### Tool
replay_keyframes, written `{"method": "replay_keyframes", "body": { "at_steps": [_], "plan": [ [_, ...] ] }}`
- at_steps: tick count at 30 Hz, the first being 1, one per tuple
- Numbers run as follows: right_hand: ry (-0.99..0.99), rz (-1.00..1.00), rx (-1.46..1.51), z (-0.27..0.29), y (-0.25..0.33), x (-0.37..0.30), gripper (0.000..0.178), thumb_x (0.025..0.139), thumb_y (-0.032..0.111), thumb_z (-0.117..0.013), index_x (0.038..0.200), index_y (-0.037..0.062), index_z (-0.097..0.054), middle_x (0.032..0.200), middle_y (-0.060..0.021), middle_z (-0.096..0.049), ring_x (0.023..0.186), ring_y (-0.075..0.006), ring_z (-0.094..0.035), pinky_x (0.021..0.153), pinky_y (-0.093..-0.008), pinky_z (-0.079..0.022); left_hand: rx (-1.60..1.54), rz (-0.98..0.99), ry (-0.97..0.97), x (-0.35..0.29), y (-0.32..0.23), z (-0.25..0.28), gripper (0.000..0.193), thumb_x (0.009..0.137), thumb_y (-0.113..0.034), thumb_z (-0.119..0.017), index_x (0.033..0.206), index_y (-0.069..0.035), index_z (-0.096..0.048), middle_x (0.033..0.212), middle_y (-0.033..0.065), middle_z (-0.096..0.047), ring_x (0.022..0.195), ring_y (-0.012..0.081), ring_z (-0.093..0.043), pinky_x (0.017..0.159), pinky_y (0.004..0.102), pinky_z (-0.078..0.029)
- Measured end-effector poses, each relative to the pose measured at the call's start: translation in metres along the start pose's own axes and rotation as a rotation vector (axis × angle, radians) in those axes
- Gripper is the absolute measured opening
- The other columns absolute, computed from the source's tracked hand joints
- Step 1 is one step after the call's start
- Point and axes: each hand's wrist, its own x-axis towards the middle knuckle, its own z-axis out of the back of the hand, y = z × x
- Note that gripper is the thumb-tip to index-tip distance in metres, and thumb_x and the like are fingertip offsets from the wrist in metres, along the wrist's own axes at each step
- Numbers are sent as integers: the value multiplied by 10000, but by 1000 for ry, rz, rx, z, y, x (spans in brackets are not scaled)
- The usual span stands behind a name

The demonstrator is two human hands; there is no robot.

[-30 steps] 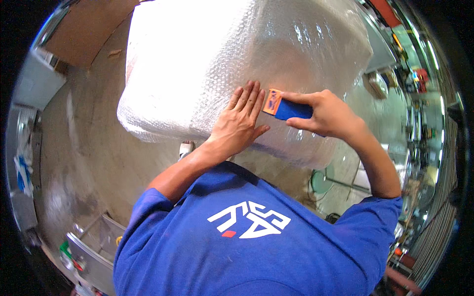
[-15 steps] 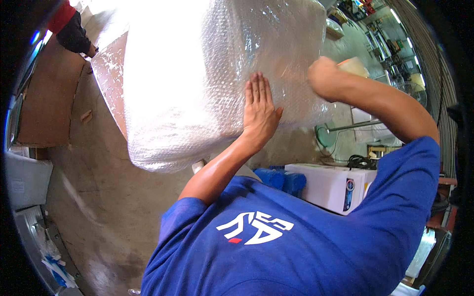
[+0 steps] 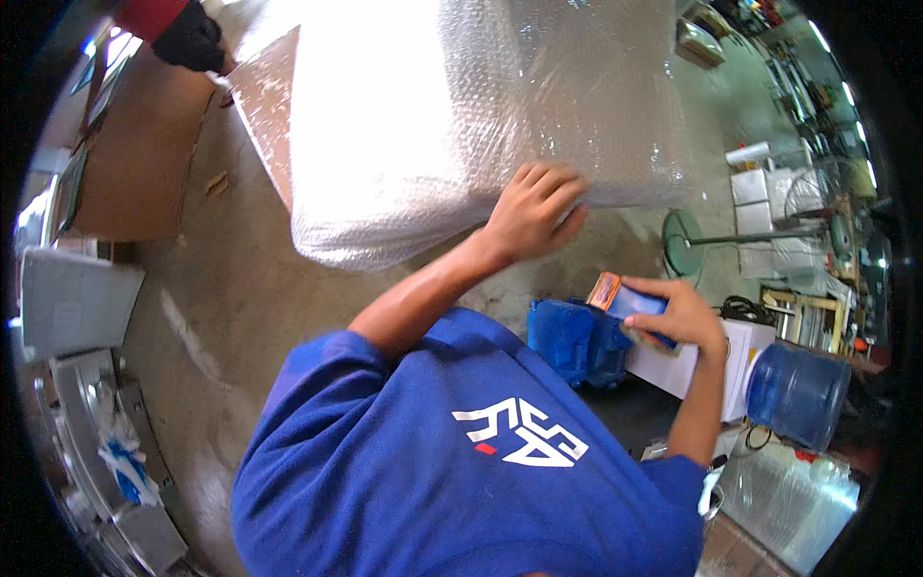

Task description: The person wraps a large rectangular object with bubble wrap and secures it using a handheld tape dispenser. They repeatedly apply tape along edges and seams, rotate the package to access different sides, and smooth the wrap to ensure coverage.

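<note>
A large flat-topped bundle in clear bubble wrap [image 3: 413, 144] stands in front of me. Over its near edge is my left hand [image 3: 534, 213], slightly blurred, with its fingers bent and thumb apart; it grips nothing that I can see. Lower and to the right, away from the bundle, my right hand [image 3: 681, 315] is closed around a small blue thing with an orange printed end [image 3: 625, 296]. Its exact kind cannot be made out, as the fingers hide part of it.
At the far left, another person's dark sleeve [image 3: 189, 40] reaches a brown board [image 3: 264, 101] beside the bundle. Cardboard [image 3: 144, 149] stands at left. Blue water jugs [image 3: 567, 341], a white box [image 3: 735, 356] and a stand fan's green base [image 3: 681, 240] are on my right.
My left hand has gone from lying flat on the wrap to bending at its near edge. My right hand has come down and back from the bundle's right side, showing the blue and orange thing.
</note>
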Motion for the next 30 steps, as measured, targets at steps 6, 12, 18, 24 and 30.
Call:
{"method": "replay_keyframes", "body": {
  "at_steps": [6,12,18,24,30],
  "plan": [
    [-130,61,204,-117,-83,15,700,741,341,-897,1358,115,-657,1161,-179,-744,1027,-205,-723,929,-345,-538,-502,1374,-299,-190,-25,4,643,925,-463,-721,1352,-15,-546,1349,144,-570,1214,284,-567,995,435,-475],
    [-413,327,311,-203,-74,50,693,761,302,-888,1379,113,-636,1210,-209,-716,1006,-238,-742,871,-346,-570,-1320,1298,-945,-251,48,32,707,956,-531,-665,1442,-68,-442,1416,128,-540,1327,268,-497,1092,475,-401],
    [-802,557,223,-258,-30,94,708,770,303,-891,1390,88,-627,1076,-191,-747,914,-254,-744,811,-363,-587,-1277,1148,-913,-282,71,17,372,990,-315,-690,1312,-173,-571,1317,-42,-594,1283,166,-504,1007,425,-433],
    [-1098,795,153,-293,16,167,729,800,327,-873,1432,101,-587,892,-138,-720,720,-254,-699,646,-372,-574,-1259,1109,-817,-304,107,6,322,1004,-325,-666,1257,-136,-601,1235,26,-645,1147,208,-589,1001,445,-458],
    [-1262,832,91,-288,55,224,723,798,326,-861,1437,125,-588,869,-137,-716,698,-256,-700,622,-368,-573,-1208,1282,-466,-329,159,11,698,957,-376,-731,1529,-171,-389,1483,4,-480,1357,223,-448,1022,468,-412]
  ]
}}
